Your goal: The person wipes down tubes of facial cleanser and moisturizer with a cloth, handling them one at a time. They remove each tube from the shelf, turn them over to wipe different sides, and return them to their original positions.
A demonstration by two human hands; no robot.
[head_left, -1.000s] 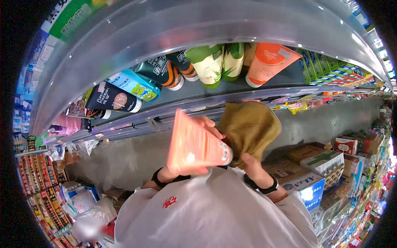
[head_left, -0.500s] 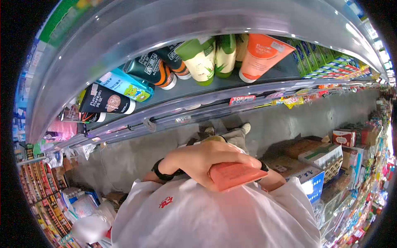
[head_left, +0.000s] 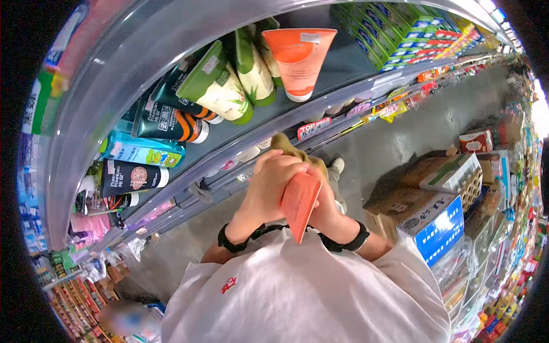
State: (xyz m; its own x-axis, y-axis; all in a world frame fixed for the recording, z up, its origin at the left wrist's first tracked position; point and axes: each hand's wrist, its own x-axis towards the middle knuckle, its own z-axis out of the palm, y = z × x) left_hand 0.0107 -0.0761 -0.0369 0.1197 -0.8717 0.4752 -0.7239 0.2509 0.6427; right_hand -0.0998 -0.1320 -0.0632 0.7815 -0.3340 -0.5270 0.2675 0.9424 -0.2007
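Note:
In front of my chest, my left hand (head_left: 264,191) is closed around an orange squeeze tube (head_left: 302,200), its broad flat end pointing down toward my shirt. Pressed against the tube's other side is my right hand (head_left: 327,203), fingers closed. A tan cloth (head_left: 293,151) sticks out beyond the fingers and appears to be in my right hand; the grip itself is partly hidden. On the shelf ahead stands a similar orange tube (head_left: 300,63). Beside it lean green-and-cream tubes (head_left: 220,88), dark tubes with orange bands (head_left: 166,123), a blue tube (head_left: 146,150) and a black tube (head_left: 134,176).
A clear shelf lip (head_left: 240,134) runs in front of the tubes. Stacked green boxes (head_left: 394,34) fill the shelf's right part. Cardboard cartons (head_left: 423,211) stand on the floor to the right. Packed goods line both sides of the aisle.
The orange tube has turned so its flat end points down instead of right. My right hand has come into sight beside it. The view has shifted, and more cloth shows.

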